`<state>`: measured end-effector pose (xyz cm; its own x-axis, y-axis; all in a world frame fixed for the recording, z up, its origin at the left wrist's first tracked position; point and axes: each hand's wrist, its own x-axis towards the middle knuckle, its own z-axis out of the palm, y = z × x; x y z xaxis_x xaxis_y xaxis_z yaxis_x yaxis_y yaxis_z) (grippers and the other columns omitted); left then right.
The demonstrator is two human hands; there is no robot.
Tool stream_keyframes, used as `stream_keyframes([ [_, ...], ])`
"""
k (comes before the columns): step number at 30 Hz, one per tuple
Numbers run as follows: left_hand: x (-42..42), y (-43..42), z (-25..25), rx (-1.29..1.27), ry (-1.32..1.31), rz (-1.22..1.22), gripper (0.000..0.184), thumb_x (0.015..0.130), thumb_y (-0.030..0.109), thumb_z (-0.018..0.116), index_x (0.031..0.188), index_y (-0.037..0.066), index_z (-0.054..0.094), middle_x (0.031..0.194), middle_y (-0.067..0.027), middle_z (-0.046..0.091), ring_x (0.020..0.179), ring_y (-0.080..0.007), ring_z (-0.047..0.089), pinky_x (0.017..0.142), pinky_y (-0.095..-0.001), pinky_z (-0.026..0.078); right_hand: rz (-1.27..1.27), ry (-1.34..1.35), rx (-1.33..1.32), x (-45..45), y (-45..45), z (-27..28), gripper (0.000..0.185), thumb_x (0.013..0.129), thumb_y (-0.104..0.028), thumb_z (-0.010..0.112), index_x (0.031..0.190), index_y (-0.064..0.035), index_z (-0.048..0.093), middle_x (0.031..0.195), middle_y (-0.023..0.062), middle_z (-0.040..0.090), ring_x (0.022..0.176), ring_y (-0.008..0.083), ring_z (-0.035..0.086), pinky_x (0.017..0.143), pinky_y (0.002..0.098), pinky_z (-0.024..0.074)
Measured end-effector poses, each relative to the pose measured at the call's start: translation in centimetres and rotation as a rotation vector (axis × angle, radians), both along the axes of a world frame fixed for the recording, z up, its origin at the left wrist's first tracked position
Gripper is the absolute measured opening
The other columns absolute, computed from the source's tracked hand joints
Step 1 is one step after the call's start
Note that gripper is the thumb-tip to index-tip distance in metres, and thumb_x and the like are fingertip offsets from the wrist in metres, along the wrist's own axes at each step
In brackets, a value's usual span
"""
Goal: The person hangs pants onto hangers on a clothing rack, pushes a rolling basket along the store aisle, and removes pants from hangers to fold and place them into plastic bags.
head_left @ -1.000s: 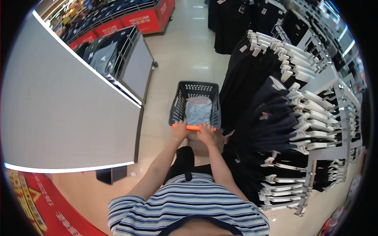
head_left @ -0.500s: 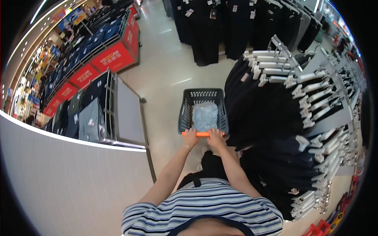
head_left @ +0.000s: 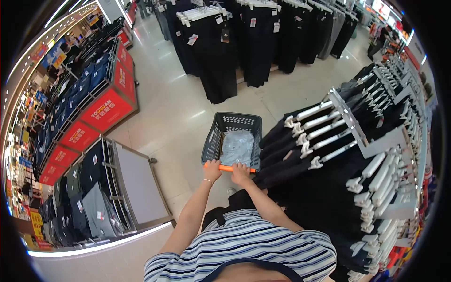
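A dark grey shopping basket with perforated walls is in front of my body. Its orange handle bar runs along the near side. The fingers of my left hand are wrapped around the bar's left part, and my right hand grips it further right. Inside the basket lies a pale, crinkled clear plastic package, whose contents I cannot make out. The basket's right wall is close beside hanging dark garments.
White hangers jut out from the garment rack at right. Ahead hang black trousers. Red-panelled bins of clothes line the left, with a grey-sided display stand nearer. Pale tiled floor runs between them. A person is far right.
My view has moved forward and turned, bringing more of the trousers and floor ahead into sight. The basket has shifted slightly left and lower in view, with both hands still on its bar.
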<state>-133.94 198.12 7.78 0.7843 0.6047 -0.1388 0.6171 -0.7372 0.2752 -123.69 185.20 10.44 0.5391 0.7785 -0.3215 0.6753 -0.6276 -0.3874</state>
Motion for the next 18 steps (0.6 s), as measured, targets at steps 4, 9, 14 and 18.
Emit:
stream_keyframes([
  [4, 5.2, 5.0, 0.3, 0.041, 0.006, -0.082, 0.025, 0.068, 0.012, 0.057, 0.093, 0.017, 0.060, 0.092, -0.0015, 0.056, 0.095, -0.0252, 0.049, 0.076, -0.0481, 0.041, -0.064, 0.008, 0.019, 4.1, 4.2, 0.1, 0.041, 0.070, -0.015, 0.062, 0.108, -0.0106, 0.050, 0.108, 0.0112, 0.049, 0.106, 0.0312, 0.045, 0.088, 0.0503, 0.0326],
  [9, 12.2, 10.3, -1.5, 0.018, -0.005, -0.145, 0.021, 0.070, 0.011, 0.056, 0.090, 0.016, 0.061, 0.091, -0.0016, 0.056, 0.093, -0.0250, 0.049, 0.076, -0.0494, 0.040, -0.132, 0.031, 0.046, 9.9, 8.4, -1.9, 0.043, 0.068, -0.016, 0.064, 0.108, -0.0102, 0.049, 0.108, 0.0111, 0.049, 0.106, 0.0310, 0.045, 0.088, 0.0508, 0.0326],
  [14, 20.6, 16.1, -2.0, 0.047, -0.083, -0.276, 0.017, 0.071, 0.010, 0.056, 0.086, 0.017, 0.062, 0.086, -0.0007, 0.056, 0.089, -0.0253, 0.050, 0.068, -0.0460, 0.041, -0.284, -0.046, -0.006, 16.2, 14.1, -3.2, 0.041, 0.068, -0.016, 0.065, 0.106, -0.0109, 0.051, 0.106, 0.0097, 0.050, 0.106, 0.0299, 0.046, 0.086, 0.0502, 0.0342],
  [18, 27.7, 20.9, -3.5, 0.043, -0.079, -0.378, 0.019, 0.070, 0.011, 0.057, 0.087, 0.018, 0.062, 0.088, -0.0002, 0.056, 0.092, -0.0251, 0.050, 0.069, -0.0478, 0.040, -0.362, -0.082, -0.020, 21.9, 18.2, -4.9, 0.046, 0.067, -0.016, 0.065, 0.109, -0.0107, 0.048, 0.106, 0.0105, 0.049, 0.103, 0.0312, 0.046, 0.084, 0.0491, 0.0366],
])
